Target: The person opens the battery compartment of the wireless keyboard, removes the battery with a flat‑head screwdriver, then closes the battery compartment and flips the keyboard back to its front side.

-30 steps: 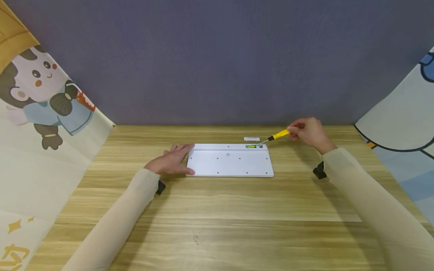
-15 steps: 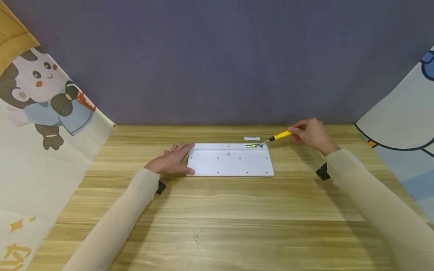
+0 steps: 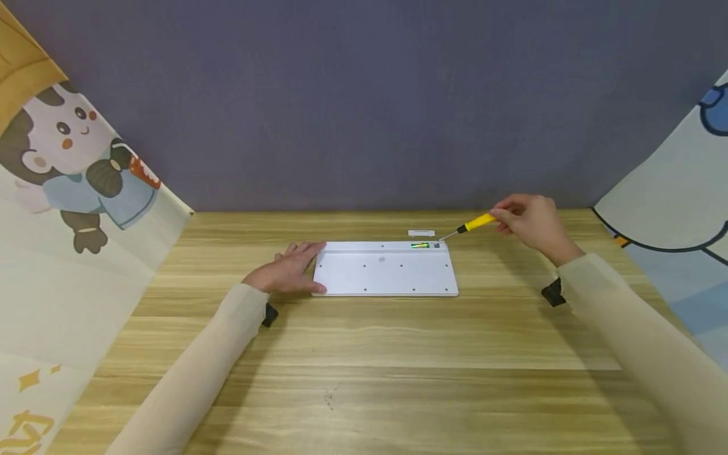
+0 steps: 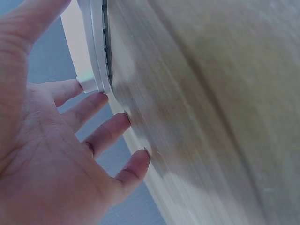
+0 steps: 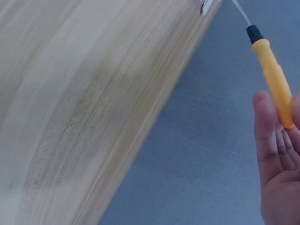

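Note:
A white keyboard [image 3: 387,275] lies face down on the wooden table, screw heads dotting its back. A green and yellow battery [image 3: 420,246] sits in the open slot near its far right corner. My left hand [image 3: 287,270] spans the keyboard's left end, thumb at the near corner and index finger at the far one. My right hand [image 3: 533,222] pinches the end of a yellow screwdriver [image 3: 479,221] with a black collar. Its thin shaft slants down to the slot's right end; whether the tip touches is too small to tell.
Just beyond the keyboard lies a small white battery cover [image 3: 421,233]. A dark grey panel [image 3: 364,107] rises behind the table [image 3: 364,379], and cartoon-printed sheets [image 3: 85,164] flank it. Each wrist wears a black camera mount [image 3: 270,314].
My right hand has drawn back slightly to the right with the screwdriver, whose tip has shifted from over the battery to the slot's right end. The left hand stays put.

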Motion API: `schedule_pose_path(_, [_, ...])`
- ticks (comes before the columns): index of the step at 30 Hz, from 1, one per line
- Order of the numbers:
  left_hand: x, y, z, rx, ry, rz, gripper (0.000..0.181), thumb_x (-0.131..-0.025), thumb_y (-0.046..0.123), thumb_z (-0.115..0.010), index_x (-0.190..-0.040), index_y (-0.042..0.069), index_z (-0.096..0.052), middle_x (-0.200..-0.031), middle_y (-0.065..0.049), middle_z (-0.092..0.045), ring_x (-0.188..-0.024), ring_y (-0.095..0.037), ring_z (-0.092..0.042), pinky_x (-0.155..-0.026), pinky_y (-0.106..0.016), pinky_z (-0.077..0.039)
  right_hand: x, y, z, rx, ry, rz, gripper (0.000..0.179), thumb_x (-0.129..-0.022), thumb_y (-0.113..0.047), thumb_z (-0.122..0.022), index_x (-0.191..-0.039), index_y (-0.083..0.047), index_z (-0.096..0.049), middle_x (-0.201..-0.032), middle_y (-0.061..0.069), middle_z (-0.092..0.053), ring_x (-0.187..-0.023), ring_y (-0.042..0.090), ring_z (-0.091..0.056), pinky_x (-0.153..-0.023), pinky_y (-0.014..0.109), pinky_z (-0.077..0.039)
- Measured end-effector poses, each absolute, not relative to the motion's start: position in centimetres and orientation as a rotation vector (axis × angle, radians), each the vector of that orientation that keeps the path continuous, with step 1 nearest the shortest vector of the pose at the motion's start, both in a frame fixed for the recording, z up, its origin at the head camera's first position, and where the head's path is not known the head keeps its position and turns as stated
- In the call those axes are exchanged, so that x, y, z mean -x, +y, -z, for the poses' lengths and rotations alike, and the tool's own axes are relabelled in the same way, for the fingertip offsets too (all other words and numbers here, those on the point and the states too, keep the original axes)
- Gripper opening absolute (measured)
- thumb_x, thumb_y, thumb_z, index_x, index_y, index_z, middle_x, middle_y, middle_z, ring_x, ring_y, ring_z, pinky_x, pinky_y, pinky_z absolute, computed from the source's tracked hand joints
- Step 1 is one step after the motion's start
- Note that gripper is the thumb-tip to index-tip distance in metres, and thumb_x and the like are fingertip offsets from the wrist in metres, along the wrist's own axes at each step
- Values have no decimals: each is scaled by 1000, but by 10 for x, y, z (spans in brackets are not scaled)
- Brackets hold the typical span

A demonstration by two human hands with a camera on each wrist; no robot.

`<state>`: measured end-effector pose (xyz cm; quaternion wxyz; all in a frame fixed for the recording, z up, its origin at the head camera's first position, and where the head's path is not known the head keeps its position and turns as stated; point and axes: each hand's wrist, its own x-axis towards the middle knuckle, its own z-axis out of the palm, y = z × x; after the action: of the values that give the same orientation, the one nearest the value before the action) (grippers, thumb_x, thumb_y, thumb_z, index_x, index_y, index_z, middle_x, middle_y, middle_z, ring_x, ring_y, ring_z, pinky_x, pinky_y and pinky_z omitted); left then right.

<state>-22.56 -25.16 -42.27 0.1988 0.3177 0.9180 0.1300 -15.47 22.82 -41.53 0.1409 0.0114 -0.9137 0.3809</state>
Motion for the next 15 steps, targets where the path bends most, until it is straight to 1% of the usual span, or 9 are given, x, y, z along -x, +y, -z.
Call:
schedule_pose_path(8, [227,-252,425,-872,2557,-368,105,-76,54,-72,-153,15,-13,-153,-18,-16,-137,-48,-4,-98,-73,-7,141,236,422,-15,-2641,-964,25,-89,-28,-66,-93,-4,-65,-80,14,-69,-64,25,-66,-48,24,-50])
schedule_pose_path(12, [226,-251,425,-865,2553,-367,105,-76,54,-72,-153,16,-12,-154,-17,-15,-137,-48,-3,-98,-72,-7,133,243,428,2,-2650,-891,22,-88,-25,-68,-90,-4,-64,-80,13,-69,-62,22,-64,-47,25,-47])
schedule_pose_path(15, [225,-251,425,-868,2558,-372,105,-76,52,-73,-153,15,-13,-153,-18,-16,-137,-48,-4,-98,-73,-7,129,247,431,-13,-2660,-846,18,-87,-19,-70,-86,-3,-63,-77,12,-68,-59,20,-61,-45,27,-44])
